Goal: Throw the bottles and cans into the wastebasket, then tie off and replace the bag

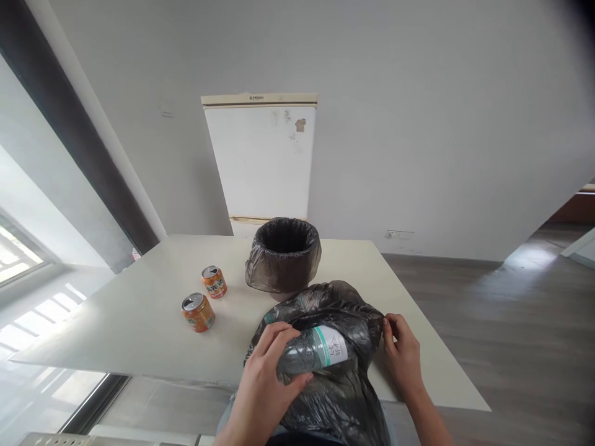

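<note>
A clear plastic bottle [304,354] with a white and green label lies on its side at the mouth of a black garbage bag [334,396]. My left hand [264,378] is closed around the bottle's left end, thumb below and fingers above. With fingertips pinched, my right hand [402,353] grips the bag's edge on the right side. The bag is crumpled and bulges at the back; part of another item with a hint of green shows dimly through the film. Its lower part hangs over the near table edge.
Two orange drink cans, a nearer can [198,312] and a farther can [214,282], stand upright on the white table [139,316], left of the bag. A bin lined with a black bag [284,257] stands behind. Beyond the table is a white refrigerator [264,161] against the wall.
</note>
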The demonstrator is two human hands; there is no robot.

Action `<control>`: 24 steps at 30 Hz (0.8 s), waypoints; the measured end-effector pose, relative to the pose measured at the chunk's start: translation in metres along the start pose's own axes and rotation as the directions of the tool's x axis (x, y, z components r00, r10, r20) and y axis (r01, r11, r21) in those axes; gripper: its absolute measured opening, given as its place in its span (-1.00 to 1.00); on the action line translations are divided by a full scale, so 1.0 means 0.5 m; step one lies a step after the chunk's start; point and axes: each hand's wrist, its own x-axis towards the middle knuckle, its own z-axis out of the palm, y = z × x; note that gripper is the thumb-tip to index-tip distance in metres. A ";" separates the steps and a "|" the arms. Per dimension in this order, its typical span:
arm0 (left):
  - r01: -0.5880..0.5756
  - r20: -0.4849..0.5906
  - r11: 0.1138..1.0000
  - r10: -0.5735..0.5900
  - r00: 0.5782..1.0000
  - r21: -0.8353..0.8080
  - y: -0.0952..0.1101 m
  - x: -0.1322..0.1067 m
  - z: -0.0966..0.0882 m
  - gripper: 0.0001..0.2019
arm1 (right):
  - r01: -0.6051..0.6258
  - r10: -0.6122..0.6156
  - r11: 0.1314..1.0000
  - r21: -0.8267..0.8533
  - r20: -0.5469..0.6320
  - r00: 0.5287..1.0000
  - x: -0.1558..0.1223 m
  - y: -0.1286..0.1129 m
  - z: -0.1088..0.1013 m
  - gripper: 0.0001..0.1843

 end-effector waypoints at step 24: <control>0.111 -0.587 0.867 -0.418 0.693 -0.486 -0.068 -0.009 -0.310 -0.23 | -0.058 0.059 0.997 -0.049 0.011 0.998 0.006 0.020 0.004 -0.58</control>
